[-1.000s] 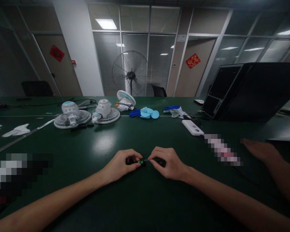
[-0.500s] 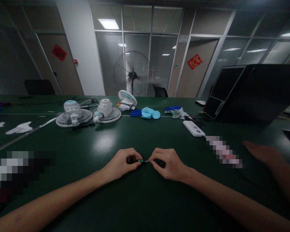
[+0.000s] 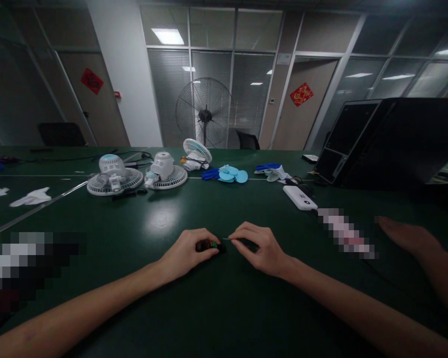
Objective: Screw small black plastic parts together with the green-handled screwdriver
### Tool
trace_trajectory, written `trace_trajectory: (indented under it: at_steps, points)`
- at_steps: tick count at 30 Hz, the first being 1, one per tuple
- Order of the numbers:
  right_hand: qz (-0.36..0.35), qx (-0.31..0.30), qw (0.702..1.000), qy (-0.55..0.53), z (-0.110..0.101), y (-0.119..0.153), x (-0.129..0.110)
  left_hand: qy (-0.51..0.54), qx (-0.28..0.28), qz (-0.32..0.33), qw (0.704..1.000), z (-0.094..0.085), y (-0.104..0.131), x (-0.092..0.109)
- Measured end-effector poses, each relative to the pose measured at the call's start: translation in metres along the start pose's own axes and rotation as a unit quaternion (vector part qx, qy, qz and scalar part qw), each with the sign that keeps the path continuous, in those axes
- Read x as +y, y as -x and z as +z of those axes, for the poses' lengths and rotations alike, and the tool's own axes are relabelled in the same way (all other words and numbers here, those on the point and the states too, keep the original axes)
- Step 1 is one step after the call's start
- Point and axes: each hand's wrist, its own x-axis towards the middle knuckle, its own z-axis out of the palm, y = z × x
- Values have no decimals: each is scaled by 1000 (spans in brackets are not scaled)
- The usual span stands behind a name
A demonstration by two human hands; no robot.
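Note:
My left hand (image 3: 186, 252) rests low over the table, thumb and fingers closed round a small green piece (image 3: 214, 244) with a dark part at its edge. It looks like a little circuit board, but most of it is hidden by the fingers. Facing it, my right hand (image 3: 263, 248) pinches a thin, light metal rod (image 3: 226, 238) between thumb and fingertips. The rod's tip points left and sits slightly apart from the green piece. Its other end disappears inside the hand, so I cannot tell its kind.
Beyond my hands lie white fan parts (image 3: 114, 181), light-blue fan blades (image 3: 233, 174), blue-and-white gloves (image 3: 272, 171) and a white power bank (image 3: 299, 198). A black computer case (image 3: 388, 141) stands at right. Another person's hand (image 3: 408, 236) rests at the right edge. White gloves (image 3: 30, 197) lie left.
My right hand has risen slightly, drawing the rod's tip away from the green piece. The green piece has shifted a little within my left fingers.

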Motion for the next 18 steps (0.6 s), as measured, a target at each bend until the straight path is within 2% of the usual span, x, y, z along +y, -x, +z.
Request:
trace_trajectory:
  at_steps: [13,18]
  points:
    - [10,-22,1000,16,1,0,1,9,8,-7,1000,1,1,4]
    - [4,-17,1000,25,2,0,2,-7,2,24,1000,2,1,4]
